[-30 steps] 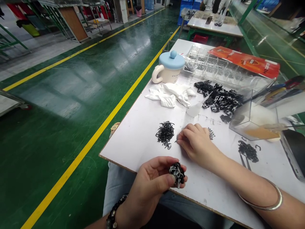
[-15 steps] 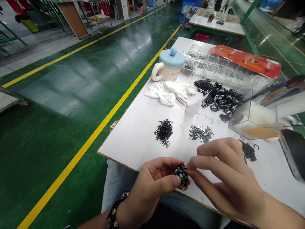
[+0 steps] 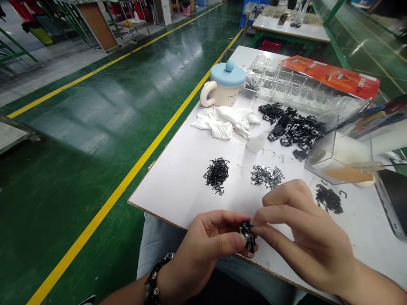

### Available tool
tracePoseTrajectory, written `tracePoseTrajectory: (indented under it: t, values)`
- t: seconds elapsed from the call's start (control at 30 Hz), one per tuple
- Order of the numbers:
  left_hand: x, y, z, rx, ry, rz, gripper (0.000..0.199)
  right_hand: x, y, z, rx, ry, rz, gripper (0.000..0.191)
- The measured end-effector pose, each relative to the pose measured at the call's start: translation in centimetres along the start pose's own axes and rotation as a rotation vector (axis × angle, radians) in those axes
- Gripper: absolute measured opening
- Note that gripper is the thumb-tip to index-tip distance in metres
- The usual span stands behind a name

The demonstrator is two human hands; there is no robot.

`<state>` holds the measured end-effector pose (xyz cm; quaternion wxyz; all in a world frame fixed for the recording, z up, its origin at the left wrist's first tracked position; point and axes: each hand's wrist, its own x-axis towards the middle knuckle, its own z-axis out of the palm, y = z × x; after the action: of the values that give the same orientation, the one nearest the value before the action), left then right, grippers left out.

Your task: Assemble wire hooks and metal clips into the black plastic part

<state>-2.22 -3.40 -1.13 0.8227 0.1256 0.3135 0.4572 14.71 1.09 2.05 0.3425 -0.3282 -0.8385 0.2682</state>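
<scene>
My left hand [image 3: 211, 243] pinches a small black glossy part [image 3: 247, 237] between thumb and fingers, over the table's front edge. Thumb and forefinger of my right hand [image 3: 299, 237] are pressed together at the part's right side; whatever they hold is too small to make out. Beyond the hands lie a pile of black curved pieces [image 3: 216, 173], a pile of small silvery pieces [image 3: 267, 176] and, to the right, another pile of dark curved pieces [image 3: 330, 199]. Farther back is a heap of black glossy parts [image 3: 297, 127].
A white cloth [image 3: 227, 122] lies before a cream mug [image 3: 224, 94] with a blue lid. Behind the heap stands a clear compartment tray [image 3: 282, 87] under an orange packet [image 3: 333, 77]. At right are a clear tool holder [image 3: 338, 156] and a phone [image 3: 392, 203].
The black part has shifted slightly to the right and appears turned in my left hand. My right fingertips stay against its side, and the view has moved a little.
</scene>
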Motion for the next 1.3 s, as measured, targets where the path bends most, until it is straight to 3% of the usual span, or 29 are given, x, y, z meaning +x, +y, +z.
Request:
tracePoseTrajectory:
  t: [0.23, 0.83, 1.0, 1.13, 1.3]
  values:
    - [0.0, 0.1, 0.0, -0.033, -0.035, -0.03, 0.026, -0.3, 0.4, 0.2, 0.076, -0.019, -0.033, 0.021]
    - [0.2, -0.4, -0.2, -0.096, -0.112, -0.027, 0.025, -0.8, 0.6, 1.0, 0.308, -0.047, 0.1, 0.014]
    - [0.1, -0.4, -0.5, -0.008, -0.064, -0.003, 0.028, -0.9, 0.5, 1.3, 0.309, -0.031, 0.133, 0.012]
    - [-0.1, -0.2, -0.7, 0.056, -0.005, 0.001, 0.029, -0.8, 0.6, 0.9, 0.24, -0.06, 0.083, 0.016]
    - [0.0, -0.2, -0.6, 0.016, -0.021, -0.043, 0.029, -0.6, 0.6, 0.2, 0.133, -0.091, 0.023, 0.021]
